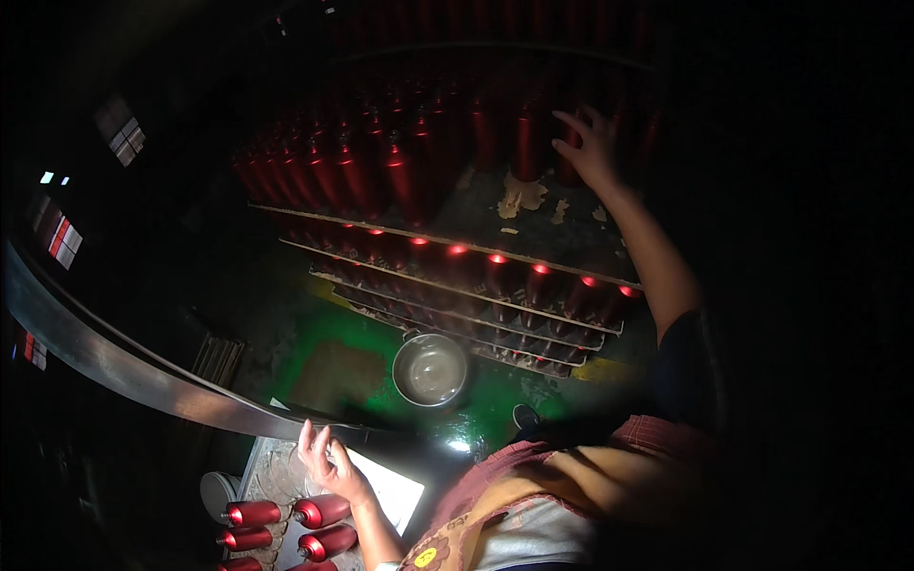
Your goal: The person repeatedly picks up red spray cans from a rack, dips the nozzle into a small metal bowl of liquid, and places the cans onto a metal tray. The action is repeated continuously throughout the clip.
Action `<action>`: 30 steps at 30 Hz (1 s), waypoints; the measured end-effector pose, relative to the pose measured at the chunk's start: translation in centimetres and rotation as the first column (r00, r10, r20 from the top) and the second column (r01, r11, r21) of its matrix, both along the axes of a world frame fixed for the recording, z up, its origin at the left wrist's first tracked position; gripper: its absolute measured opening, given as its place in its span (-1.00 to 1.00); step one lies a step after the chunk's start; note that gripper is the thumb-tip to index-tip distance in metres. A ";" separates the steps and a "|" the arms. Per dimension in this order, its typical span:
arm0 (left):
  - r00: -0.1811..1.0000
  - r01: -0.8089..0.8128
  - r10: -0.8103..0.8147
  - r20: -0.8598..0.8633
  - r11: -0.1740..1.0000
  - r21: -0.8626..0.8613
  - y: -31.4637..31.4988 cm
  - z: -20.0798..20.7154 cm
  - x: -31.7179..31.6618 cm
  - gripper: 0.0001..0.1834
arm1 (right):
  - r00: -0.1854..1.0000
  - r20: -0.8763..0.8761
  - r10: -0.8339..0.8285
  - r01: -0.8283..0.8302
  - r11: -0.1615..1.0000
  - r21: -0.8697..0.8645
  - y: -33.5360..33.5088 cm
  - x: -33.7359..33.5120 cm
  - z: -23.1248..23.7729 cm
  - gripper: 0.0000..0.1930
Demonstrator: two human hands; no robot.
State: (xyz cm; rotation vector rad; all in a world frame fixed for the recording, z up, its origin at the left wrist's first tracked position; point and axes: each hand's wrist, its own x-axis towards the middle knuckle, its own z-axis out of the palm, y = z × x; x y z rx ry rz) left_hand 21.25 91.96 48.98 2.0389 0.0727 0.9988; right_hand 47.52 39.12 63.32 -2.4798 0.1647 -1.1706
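My right hand point(592, 152) reaches out over the top shelf board at the upper right, thumb and fingers spread. It is right beside a dark red bottle, partly hidden behind it; I cannot tell whether they touch. Another red bottle point(527, 147) stands upright just to the left. My left hand point(331, 466) is raised with its fingers apart and nothing in them. It hovers over a small work surface, close to a curved metal rail point(181, 390). Below it, several shiny red bottles with narrow necks lie on their sides, among them one bottle point(322, 511) nearest the hand.
A tiered rack point(457, 243) holds rows of upright red bottles on stacked boards. On the green floor sits a round metal pot point(430, 369). A white sheet point(392, 490) lies beside the bottles, and a white bucket point(219, 495) stands at the left. Deep shadow surrounds everything.
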 end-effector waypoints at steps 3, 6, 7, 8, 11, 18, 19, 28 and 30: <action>0.966 0.258 -0.256 0.033 0.955 -0.146 -7.5 5.1 11.5 -0.64 | 0.982 -0.183 -0.037 0.010 0.989 -0.146 -6.9 6.0 0.5 -0.45; 0.948 0.314 -0.318 0.014 0.941 0.130 -14.3 10.0 22.8 -0.52 | 0.929 -0.261 0.261 -0.254 0.965 0.061 -9.7 8.3 -0.9 -0.42; 0.953 0.299 -0.302 -0.013 0.936 0.186 -16.4 11.3 26.1 -0.48 | 0.931 -0.233 0.281 -0.274 0.960 0.063 -9.8 8.7 -1.3 -0.44; 0.953 0.298 -0.300 -0.026 0.924 0.239 -18.2 12.3 29.1 -0.45 | 0.938 -0.224 0.263 -0.255 0.965 0.066 -9.9 8.6 -1.6 -0.46; 0.958 0.286 -0.265 -0.106 0.873 0.396 -22.2 14.2 35.5 -0.38 | 0.946 -0.179 0.269 -0.272 0.962 0.005 -9.7 8.3 -2.1 -0.49; 0.992 0.114 -0.125 0.003 0.916 0.383 -24.1 12.0 38.5 -0.49 | 0.954 -0.003 0.301 -0.300 0.952 0.063 -11.5 5.2 -2.9 -0.47; 0.990 0.128 -0.140 0.013 0.936 0.329 -23.6 11.5 38.2 -0.51 | 0.953 0.045 0.301 -0.304 0.950 0.075 -11.6 4.1 -3.3 -0.47; 0.952 0.273 -0.289 0.099 0.662 -0.698 -13.0 5.0 29.3 -0.46 | 0.723 0.471 0.506 -0.372 -0.288 0.882 1.5 -5.8 -5.6 -0.44; 0.930 0.266 -0.349 0.119 0.411 -0.872 -10.3 1.8 27.9 -0.33 | 0.718 0.465 0.518 -0.225 -0.459 0.859 6.6 -5.0 -7.2 -0.46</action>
